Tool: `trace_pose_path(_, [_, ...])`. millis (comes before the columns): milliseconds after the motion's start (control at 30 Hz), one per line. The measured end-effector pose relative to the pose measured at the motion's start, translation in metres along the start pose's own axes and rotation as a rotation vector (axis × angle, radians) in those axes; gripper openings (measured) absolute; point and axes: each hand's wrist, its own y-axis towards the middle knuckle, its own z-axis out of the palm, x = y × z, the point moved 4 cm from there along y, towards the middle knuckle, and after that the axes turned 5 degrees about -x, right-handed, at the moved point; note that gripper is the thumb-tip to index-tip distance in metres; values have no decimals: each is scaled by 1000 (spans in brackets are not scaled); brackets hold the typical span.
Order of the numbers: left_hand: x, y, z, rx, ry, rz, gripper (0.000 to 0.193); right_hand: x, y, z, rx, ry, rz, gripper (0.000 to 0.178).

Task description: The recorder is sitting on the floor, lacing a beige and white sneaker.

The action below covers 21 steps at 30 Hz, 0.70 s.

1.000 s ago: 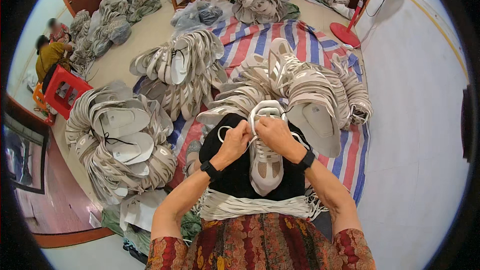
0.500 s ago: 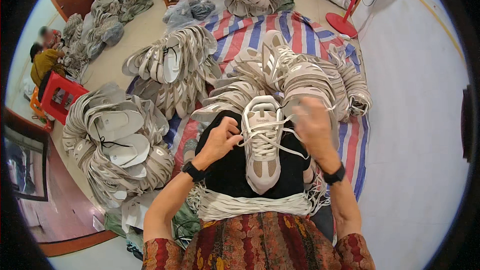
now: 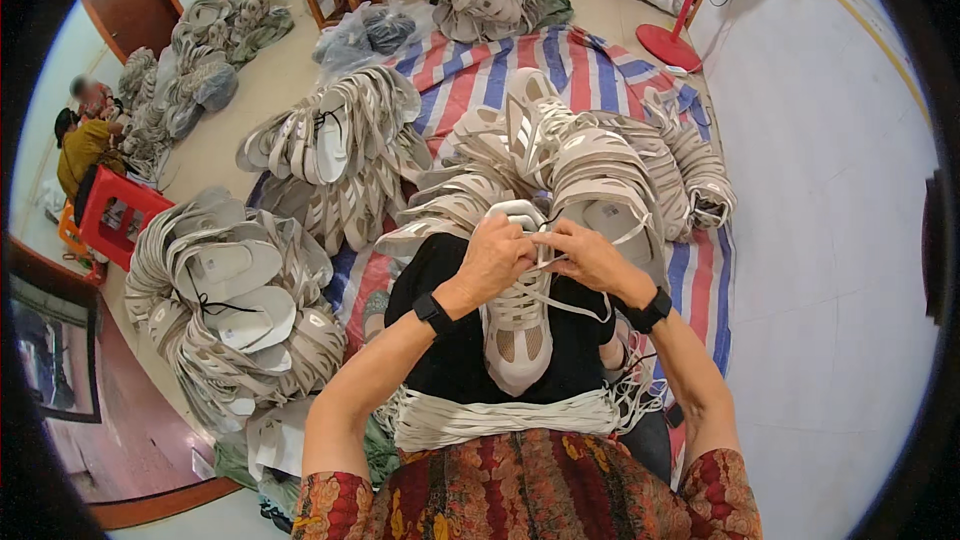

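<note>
A beige and white sneaker (image 3: 518,350) rests on my black-trousered lap, its toe toward me and its tongue away. Both my hands meet over the top of its lacing. My left hand (image 3: 494,258) is closed, fingers pinched on the white shoelace (image 3: 540,292). My right hand (image 3: 592,258) pinches too, its fingertips touching those of the left around the lace. A loose loop of lace hangs to the right of the shoe. The fingers hide the upper eyelets. Across my lap, nearer me, lies a thick bundle of white laces (image 3: 500,422).
Strung stacks of beige shoe uppers (image 3: 215,310) stand at the left, with another stack (image 3: 330,150) behind. More uppers (image 3: 600,170) lie just ahead on a striped sheet (image 3: 570,50). Red stool (image 3: 120,210) at far left, near two people (image 3: 88,145). A white wall (image 3: 820,240) borders the right.
My right hand has moved left and my left hand up and right, so they now meet over the shoe's top. Both now pinch at the lace.
</note>
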Motion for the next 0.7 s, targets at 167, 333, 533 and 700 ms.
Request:
trace_pose_path(167, [-6, 3, 5, 36, 59, -44, 9, -4, 11, -8, 76, -1, 15, 34])
trace_pose_path(333, [-5, 2, 9, 79, 57, 96, 9, -1, 17, -7, 89, 27, -33, 29])
trace_pose_path(533, [-5, 0, -20, 96, 450, 78, 2, -15, 19, -2, 182, 45, 15, 27])
trace_pose_path(700, [58, -66, -130, -41, 819, -267, 5, -20, 23, 0, 195, 79, 43, 21])
